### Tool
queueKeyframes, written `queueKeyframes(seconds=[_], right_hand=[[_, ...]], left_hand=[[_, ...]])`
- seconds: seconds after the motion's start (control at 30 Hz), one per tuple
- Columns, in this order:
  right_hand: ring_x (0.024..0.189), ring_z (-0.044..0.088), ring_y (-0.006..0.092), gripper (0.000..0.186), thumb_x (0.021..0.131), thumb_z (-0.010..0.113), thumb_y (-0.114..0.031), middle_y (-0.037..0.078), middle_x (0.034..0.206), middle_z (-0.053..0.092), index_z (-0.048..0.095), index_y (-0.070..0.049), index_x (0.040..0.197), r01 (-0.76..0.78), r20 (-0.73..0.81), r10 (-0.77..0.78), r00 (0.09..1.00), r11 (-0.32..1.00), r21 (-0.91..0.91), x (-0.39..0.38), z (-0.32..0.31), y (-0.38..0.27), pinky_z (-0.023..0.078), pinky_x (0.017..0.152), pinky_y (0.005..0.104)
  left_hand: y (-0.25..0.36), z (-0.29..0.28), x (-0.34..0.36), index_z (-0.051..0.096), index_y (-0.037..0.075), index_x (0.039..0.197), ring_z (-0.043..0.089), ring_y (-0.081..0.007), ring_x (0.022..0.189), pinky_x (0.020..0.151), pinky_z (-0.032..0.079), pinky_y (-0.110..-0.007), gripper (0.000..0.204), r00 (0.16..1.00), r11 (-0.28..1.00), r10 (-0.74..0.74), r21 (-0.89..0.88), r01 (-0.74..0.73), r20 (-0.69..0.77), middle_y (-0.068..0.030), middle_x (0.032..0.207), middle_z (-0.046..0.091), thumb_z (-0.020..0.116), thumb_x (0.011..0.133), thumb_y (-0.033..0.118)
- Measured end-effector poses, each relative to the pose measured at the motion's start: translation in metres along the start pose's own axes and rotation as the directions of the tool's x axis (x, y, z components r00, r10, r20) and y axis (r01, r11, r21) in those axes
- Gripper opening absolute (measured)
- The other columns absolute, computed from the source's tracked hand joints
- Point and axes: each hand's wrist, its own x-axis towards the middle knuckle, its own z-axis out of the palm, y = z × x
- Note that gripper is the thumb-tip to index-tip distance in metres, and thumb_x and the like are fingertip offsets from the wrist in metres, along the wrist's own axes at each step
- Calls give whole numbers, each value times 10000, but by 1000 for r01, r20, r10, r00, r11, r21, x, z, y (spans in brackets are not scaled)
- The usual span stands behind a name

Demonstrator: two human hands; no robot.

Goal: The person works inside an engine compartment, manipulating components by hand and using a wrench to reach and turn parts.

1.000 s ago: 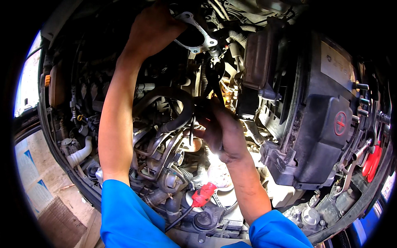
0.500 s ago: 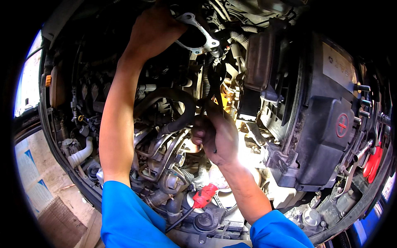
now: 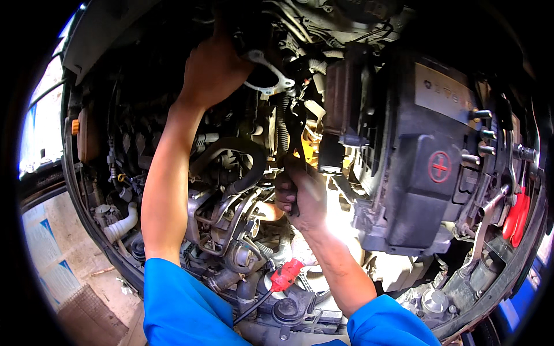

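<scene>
My left hand (image 3: 216,72) reaches to the far side of the engine bay, beside a pale metal flange (image 3: 278,86) with bolt holes and a large opening. Its fingertips are lost in shadow, so their grip cannot be made out. Nearer to me, my right hand (image 3: 304,199) is closed, fingers curled round a dark, slender tool (image 3: 295,130) that points away toward the flange. The tool's far end is too dark to identify. A curved black hose (image 3: 257,151) runs just left of my right hand.
On the right stands the battery with its black terminal cover (image 3: 420,193); sockets (image 3: 486,134) and red-handled pliers (image 3: 513,218) lie beyond it. A lit red work lamp (image 3: 285,275) sits below my right hand. Metal pipes (image 3: 231,222) and a white hose (image 3: 122,224) are to the left.
The view has shifted, moving the battery leftward in the picture. My left hand stays by the flange and appears slightly lower; my right hand keeps its curled grip.
</scene>
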Motion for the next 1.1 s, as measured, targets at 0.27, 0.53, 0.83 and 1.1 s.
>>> queueKeyframes(seconds=[0.27,0.53,0.83,1.1], right_hand=[[416,311,51,140,923,585,-220,-21,588,402,522,-109,867,-180,161,141,977,947,264,4,-13,-3,218,358,221],[440,322,54,96,944,525,-192,-12,631,422,496,-130,876,-59,5,59,998,983,172,10,8,7,249,375,199],[423,293,36,120,956,515,-220,-41,589,387,532,-123,887,-255,241,178,954,907,336,17,-17,1,212,354,178],[424,302,42,120,952,520,-229,-40,593,402,507,-149,865,-268,179,213,960,885,381,15,-6,3,227,352,186]], left_hand=[[47,-2,-13,158,-58,1436,630,-454,841,722,534,-486,950,991,988,99,126,-87,-93,-279,918,649,714,710,199],[73,-6,3,143,-149,1396,648,-430,712,660,542,-494,921,997,958,12,286,-34,75,-268,830,653,632,660,107],[68,-4,-25,106,-123,1422,638,-456,804,714,542,-489,987,992,957,130,262,-124,-6,-349,1047,590,669,649,122],[58,-7,-9,236,-85,1376,646,-426,784,701,542,-485,851,991,952,107,279,-126,84,-301,907,636,678,699,182]])
